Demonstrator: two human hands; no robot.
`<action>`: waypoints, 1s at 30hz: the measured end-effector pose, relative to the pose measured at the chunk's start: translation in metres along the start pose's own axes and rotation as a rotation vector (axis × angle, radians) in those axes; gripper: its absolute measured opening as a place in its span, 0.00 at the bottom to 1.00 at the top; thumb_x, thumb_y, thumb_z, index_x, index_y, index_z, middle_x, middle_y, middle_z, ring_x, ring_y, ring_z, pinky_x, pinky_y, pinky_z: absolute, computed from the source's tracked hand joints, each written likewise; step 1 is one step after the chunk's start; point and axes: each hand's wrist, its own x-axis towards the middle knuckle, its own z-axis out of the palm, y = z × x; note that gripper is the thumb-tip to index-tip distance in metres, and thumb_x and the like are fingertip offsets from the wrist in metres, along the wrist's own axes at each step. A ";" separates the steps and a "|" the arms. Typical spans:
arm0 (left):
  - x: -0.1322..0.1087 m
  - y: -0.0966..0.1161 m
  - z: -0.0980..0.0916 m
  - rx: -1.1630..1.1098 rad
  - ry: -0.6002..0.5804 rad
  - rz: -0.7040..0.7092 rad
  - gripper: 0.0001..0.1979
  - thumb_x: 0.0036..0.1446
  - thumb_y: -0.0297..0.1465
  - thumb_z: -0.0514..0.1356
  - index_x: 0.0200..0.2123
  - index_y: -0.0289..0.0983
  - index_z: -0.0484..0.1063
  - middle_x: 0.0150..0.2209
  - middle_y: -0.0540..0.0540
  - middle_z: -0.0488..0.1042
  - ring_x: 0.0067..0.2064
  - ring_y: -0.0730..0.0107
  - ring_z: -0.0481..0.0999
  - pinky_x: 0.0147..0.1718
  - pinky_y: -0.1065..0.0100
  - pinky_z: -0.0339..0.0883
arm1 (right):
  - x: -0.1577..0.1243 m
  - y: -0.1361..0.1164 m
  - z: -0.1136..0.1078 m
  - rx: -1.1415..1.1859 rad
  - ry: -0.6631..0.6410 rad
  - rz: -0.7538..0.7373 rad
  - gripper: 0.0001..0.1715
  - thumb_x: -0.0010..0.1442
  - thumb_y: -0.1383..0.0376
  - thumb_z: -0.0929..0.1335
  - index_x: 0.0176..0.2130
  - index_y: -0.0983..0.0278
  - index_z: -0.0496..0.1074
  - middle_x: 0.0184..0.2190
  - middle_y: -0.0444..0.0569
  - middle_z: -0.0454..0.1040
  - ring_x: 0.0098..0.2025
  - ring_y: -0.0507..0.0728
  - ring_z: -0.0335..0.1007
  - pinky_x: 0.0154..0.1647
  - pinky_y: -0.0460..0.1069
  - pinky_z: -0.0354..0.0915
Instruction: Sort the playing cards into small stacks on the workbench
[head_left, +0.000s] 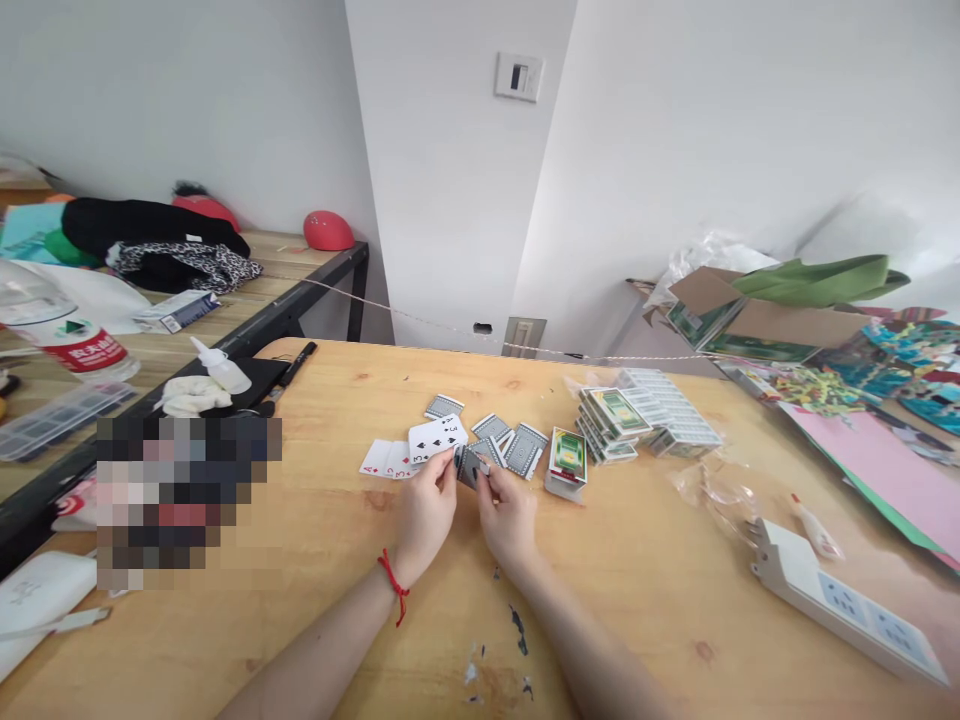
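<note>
My left hand (426, 508), with a red string bracelet at the wrist, is closed in a pinch on playing cards. Facing it, my right hand (508, 508) grips the near edge of grey-backed playing cards (471, 466) held between both hands. White face-up cards (436, 440) with black spades fan out just beyond my left fingers; whether they are held or resting on the table cannot be told. Left of them lie face-up red-suit cards (379, 458). Several face-down cards (525, 450) are spread beyond my right hand, and one face-down card (444, 406) lies farther back.
A boxed card deck (568, 456) sits right of my hands, near stacked boxes (611, 415) and a wrapped block of boxes (667, 410). A power strip (844, 600) and glue tube (816, 527) lie at right. At left are a squeeze bottle (223, 368) and white power bank (45, 610).
</note>
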 end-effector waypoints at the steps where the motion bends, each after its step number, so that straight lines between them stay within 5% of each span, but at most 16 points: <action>1: 0.000 0.001 0.000 -0.020 0.000 -0.018 0.10 0.49 0.31 0.57 0.37 0.40 0.74 0.39 0.43 0.75 0.41 0.59 0.73 0.43 0.64 0.63 | -0.001 -0.001 0.001 -0.004 0.005 -0.001 0.16 0.55 0.57 0.62 0.36 0.61 0.74 0.19 0.46 0.70 0.19 0.52 0.57 0.22 0.45 0.52; 11: -0.006 0.002 0.010 0.000 -0.058 -0.031 0.19 0.50 0.27 0.55 0.47 0.39 0.69 0.49 0.43 0.70 0.50 0.59 0.69 0.49 0.63 0.59 | 0.000 -0.006 0.006 0.093 -0.002 0.090 0.15 0.54 0.57 0.63 0.33 0.62 0.74 0.20 0.45 0.71 0.20 0.52 0.60 0.23 0.45 0.54; 19: 0.017 0.004 -0.008 -0.724 -0.354 -0.468 0.13 0.47 0.33 0.60 0.37 0.34 0.73 0.42 0.40 0.74 0.43 0.60 0.73 0.40 0.63 0.67 | 0.026 0.013 -0.010 0.732 -0.186 0.356 0.16 0.44 0.57 0.70 0.32 0.65 0.73 0.24 0.45 0.73 0.20 0.50 0.61 0.24 0.46 0.57; 30: 0.015 0.005 -0.007 -0.736 -0.446 -0.591 0.11 0.44 0.31 0.64 0.34 0.33 0.75 0.37 0.42 0.76 0.38 0.66 0.74 0.37 0.68 0.68 | 0.023 0.010 -0.009 0.833 -0.174 0.395 0.18 0.41 0.57 0.72 0.31 0.65 0.73 0.26 0.49 0.76 0.25 0.54 0.68 0.26 0.47 0.61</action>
